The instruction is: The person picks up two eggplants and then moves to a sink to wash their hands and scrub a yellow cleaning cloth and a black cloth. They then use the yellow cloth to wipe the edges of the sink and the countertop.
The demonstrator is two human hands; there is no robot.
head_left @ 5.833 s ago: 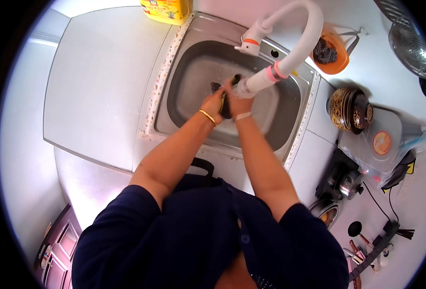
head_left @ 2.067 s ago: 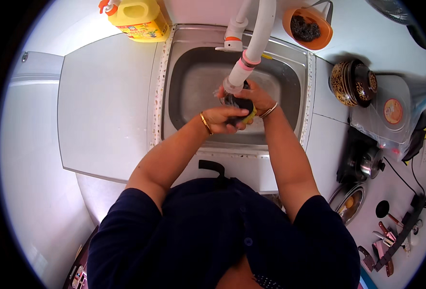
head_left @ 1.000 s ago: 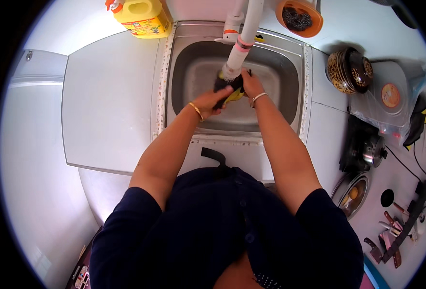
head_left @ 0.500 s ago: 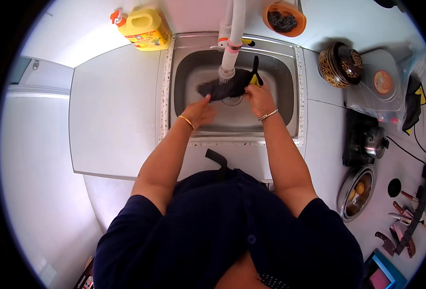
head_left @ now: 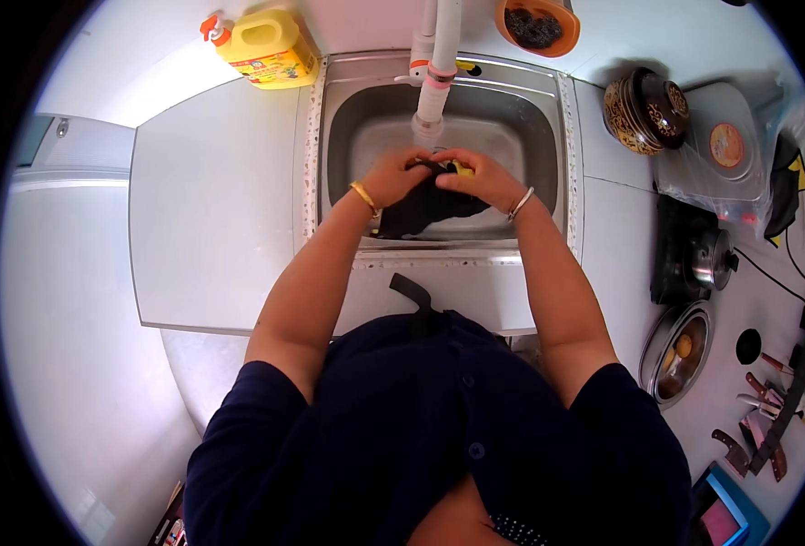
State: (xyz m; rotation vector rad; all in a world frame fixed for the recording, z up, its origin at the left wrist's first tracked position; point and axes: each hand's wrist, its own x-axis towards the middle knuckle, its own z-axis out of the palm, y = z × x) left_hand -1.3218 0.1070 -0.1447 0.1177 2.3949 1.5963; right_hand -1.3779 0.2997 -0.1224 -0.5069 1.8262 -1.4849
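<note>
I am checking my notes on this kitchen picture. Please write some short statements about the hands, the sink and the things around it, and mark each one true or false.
1. Both hands grip a dark cloth over the sink. True: the left hand and the right hand meet on it under the white tap.
2. The yellow bottle stands to the right of the sink. False: it stands at the back left, on the counter.
3. An orange bowl sits behind the sink. True.
4. The person wears a bangle on the left wrist only. False: each wrist has one.
5. The dark lidded pot is inside the sink. False: it stands on the counter to the right.
</note>
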